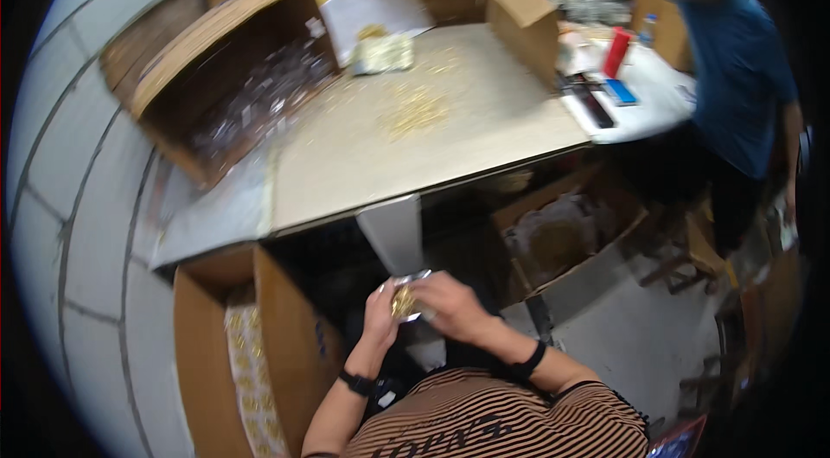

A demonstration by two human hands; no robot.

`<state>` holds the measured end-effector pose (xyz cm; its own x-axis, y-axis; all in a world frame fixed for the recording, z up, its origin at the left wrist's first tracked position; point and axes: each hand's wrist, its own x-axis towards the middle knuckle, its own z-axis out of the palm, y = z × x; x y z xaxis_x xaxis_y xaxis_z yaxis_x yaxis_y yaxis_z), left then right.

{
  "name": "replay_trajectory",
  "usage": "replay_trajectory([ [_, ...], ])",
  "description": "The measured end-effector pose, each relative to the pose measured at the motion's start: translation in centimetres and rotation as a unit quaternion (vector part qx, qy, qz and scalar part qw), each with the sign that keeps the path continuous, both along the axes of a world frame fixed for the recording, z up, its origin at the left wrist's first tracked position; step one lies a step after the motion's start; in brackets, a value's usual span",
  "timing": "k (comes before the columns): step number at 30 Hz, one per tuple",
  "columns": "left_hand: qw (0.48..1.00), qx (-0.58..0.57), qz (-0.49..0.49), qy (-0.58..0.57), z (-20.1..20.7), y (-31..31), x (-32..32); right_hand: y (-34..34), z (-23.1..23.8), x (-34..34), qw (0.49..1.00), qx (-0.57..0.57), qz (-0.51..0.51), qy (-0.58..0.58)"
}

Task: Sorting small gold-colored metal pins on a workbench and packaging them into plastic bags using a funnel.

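Close to my body, below the table's front edge, I hold a small shiny clear pack (pixel 405 302) with gold-coloured pieces in it. My left hand (pixel 380 313) is closed round its left side. My right hand (pixel 451 306) bends over its right side, fingers curled against the rim and somewhat blurred. Whether the pack is a box or a bag, I cannot tell. On the table (pixel 337 177) beyond lies a loose pile of thin gold-coloured pieces (pixel 417 110).
A tipped carton (pixel 233 34) of clear plastic pieces stands at the table's left. Below it, an open carton (pixel 285 345) holds rows of gold-filled packs (pixel 246 363). A person in a blue shirt (pixel 735 69) stands at right beside a side table with a phone (pixel 619 92).
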<state>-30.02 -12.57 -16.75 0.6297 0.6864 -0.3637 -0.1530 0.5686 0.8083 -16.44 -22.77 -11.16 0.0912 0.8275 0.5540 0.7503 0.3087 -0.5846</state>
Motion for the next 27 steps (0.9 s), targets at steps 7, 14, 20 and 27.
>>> replay_trajectory([
  [7,0.990,0.105,0.090,0.003,5.4,6.1,-1.4,-0.6,0.2,2.5,0.994,-0.007,-0.090,0.067],
  [14,0.953,0.231,0.157,0.115,5.7,16.6,-2.8,-3.1,-2.4,2.6,0.986,-0.164,-0.012,0.031],
  [20,0.944,0.280,0.133,0.115,6.5,21.0,-1.0,-2.4,-2.2,3.5,0.984,-0.163,-0.042,0.064],
  [27,0.981,0.162,-0.028,0.099,8.6,14.9,1.9,11.8,5.8,5.0,0.993,-0.020,-0.101,0.056],
])
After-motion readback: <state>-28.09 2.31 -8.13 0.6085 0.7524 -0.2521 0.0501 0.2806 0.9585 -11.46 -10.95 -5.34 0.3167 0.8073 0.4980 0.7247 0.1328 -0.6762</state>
